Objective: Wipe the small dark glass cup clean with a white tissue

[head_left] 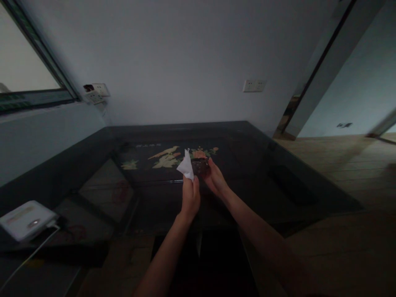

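My left hand is closed on a crumpled white tissue, which sticks up above the fingers. Right beside it, a small, dark, glassy dish is gripped in my right hand, with the fingers around its right side. The tissue meets the left side of the dish, as far as the dim light shows. Both hands are over a black glossy table decorated with a bird and flowers. What the dish contains, if anything, cannot be made out.
A white box-shaped device with a cable sits at the left. On the table's right lies a dark flat object. Wall sockets are on the wall behind, with a plugged-in adapter at the left. Wooden floor shows at the right.
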Action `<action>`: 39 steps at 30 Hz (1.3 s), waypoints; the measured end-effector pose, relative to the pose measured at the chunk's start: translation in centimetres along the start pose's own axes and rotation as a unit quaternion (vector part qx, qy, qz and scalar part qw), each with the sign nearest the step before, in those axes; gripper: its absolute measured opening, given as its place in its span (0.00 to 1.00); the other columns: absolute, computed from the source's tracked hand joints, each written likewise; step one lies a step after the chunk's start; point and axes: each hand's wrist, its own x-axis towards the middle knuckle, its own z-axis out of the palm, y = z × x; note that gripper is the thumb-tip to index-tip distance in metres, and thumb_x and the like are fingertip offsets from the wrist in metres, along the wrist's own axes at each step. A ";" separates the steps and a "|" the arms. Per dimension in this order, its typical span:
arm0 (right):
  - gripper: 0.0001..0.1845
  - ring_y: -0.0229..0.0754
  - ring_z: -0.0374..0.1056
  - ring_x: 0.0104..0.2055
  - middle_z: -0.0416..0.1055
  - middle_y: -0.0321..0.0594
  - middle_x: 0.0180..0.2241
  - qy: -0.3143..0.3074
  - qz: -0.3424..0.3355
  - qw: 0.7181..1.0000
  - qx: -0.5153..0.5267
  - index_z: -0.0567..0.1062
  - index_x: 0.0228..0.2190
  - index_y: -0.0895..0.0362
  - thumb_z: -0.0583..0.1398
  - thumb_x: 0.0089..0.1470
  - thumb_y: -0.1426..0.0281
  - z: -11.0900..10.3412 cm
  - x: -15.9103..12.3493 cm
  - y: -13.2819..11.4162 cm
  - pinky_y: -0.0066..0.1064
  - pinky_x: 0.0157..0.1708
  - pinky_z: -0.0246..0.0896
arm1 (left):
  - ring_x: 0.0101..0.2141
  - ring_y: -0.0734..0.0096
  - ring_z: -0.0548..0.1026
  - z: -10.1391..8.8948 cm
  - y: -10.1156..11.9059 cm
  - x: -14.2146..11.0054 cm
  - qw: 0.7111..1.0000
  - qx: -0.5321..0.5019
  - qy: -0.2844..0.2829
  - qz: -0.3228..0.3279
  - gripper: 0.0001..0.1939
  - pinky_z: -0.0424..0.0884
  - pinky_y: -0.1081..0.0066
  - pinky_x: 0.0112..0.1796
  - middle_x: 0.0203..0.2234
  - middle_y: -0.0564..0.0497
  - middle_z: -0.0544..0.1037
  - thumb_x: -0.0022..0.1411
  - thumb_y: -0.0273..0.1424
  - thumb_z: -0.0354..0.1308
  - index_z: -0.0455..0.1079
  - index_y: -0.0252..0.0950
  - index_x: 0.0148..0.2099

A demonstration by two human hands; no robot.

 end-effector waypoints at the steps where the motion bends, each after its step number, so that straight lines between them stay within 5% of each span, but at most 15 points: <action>1: 0.19 0.43 0.71 0.44 0.77 0.36 0.38 0.007 0.002 1.000 0.006 0.74 0.38 0.53 0.62 0.49 0.54 0.0 0.0 0.0 0.36 0.42 0.68 | 0.59 0.60 0.61 -0.1 0.1 0.0 1.000 -0.017 0.006 -0.026 0.23 0.53 0.60 0.60 0.55 0.39 0.66 0.68 0.41 0.41 0.59 0.33 0.58; 7: 0.22 0.42 0.70 0.46 0.76 0.37 0.41 -0.048 0.037 0.998 0.016 0.74 0.39 0.54 0.64 0.46 0.52 0.5 -0.4 -0.6 0.35 0.48 0.65 | 0.53 0.61 0.67 -0.2 0.4 -0.1 0.996 -0.050 0.027 -0.071 0.21 0.58 0.62 0.56 0.46 0.42 0.72 0.66 0.44 0.43 0.64 0.34 0.50; 13: 0.29 0.37 0.69 0.46 0.74 0.33 0.42 -0.080 0.051 0.995 -0.038 0.72 0.41 0.50 0.71 0.34 0.74 0.9 -1.4 -1.2 0.31 0.51 0.60 | 0.43 0.63 0.72 -0.2 -0.3 -0.1 0.995 0.000 0.053 -0.080 0.18 0.67 0.61 0.48 0.37 0.44 0.73 0.66 0.43 0.42 0.65 0.34 0.42; 17: 0.27 0.39 0.70 0.44 0.74 0.35 0.41 -0.066 0.041 0.996 -0.043 0.72 0.42 0.52 0.70 0.37 0.66 0.8 -1.2 -1.4 0.33 0.48 0.63 | 0.52 0.60 0.68 -0.1 -0.3 -0.2 0.999 0.039 0.019 0.002 0.18 0.63 0.59 0.54 0.46 0.39 0.72 0.68 0.38 0.41 0.64 0.32 0.50; 20: 0.26 0.42 0.71 0.44 0.75 0.37 0.40 -0.044 0.024 0.998 -0.030 0.72 0.41 0.52 0.69 0.40 0.58 0.7 -0.9 -1.2 0.35 0.46 0.65 | 0.63 0.58 0.53 0.1 0.1 -0.4 0.989 0.102 -0.029 0.100 0.21 0.51 0.57 0.61 0.60 0.37 0.60 0.67 0.33 0.41 0.57 0.32 0.60; 26: 0.27 0.46 0.70 0.45 0.77 0.40 0.38 -0.020 0.046 0.998 -0.024 0.74 0.38 0.55 0.67 0.40 0.51 0.8 -1.0 -1.2 0.35 0.45 0.66 | 0.66 0.59 0.36 0.3 0.5 -0.6 0.952 0.195 -0.079 0.222 0.28 0.42 0.51 0.63 0.66 0.41 0.47 0.67 0.27 0.42 0.44 0.36 0.67; 30: 0.26 0.46 0.70 0.47 0.76 0.39 0.39 -0.101 0.060 0.993 -0.023 0.73 0.40 0.54 0.70 0.38 0.58 1.1 -1.3 -1.5 0.37 0.45 0.66 | 0.66 0.59 0.40 -0.2 0.1 -0.1 0.976 0.138 -0.033 0.163 0.27 0.44 0.54 0.62 0.66 0.40 0.47 0.68 0.31 0.42 0.45 0.36 0.67; 35: 0.26 0.47 0.70 0.46 0.76 0.39 0.39 -0.091 0.052 0.994 -0.023 0.73 0.39 0.53 0.69 0.38 0.57 1.2 -1.4 -1.5 0.39 0.43 0.68 | 0.52 0.59 0.69 -0.7 -0.3 0.4 1.000 0.022 0.010 -0.017 0.22 0.63 0.57 0.54 0.47 0.38 0.73 0.68 0.40 0.40 0.63 0.31 0.55; 39: 0.25 0.47 0.70 0.46 0.76 0.41 0.40 -0.067 0.037 0.997 -0.028 0.74 0.38 0.55 0.65 0.42 0.51 1.3 -1.2 -1.2 0.38 0.43 0.67 | 0.55 0.59 0.66 -0.1 0.0 -0.1 0.999 0.035 0.002 0.012 0.21 0.60 0.58 0.56 0.50 0.38 0.71 0.69 0.38 0.40 0.62 0.32 0.56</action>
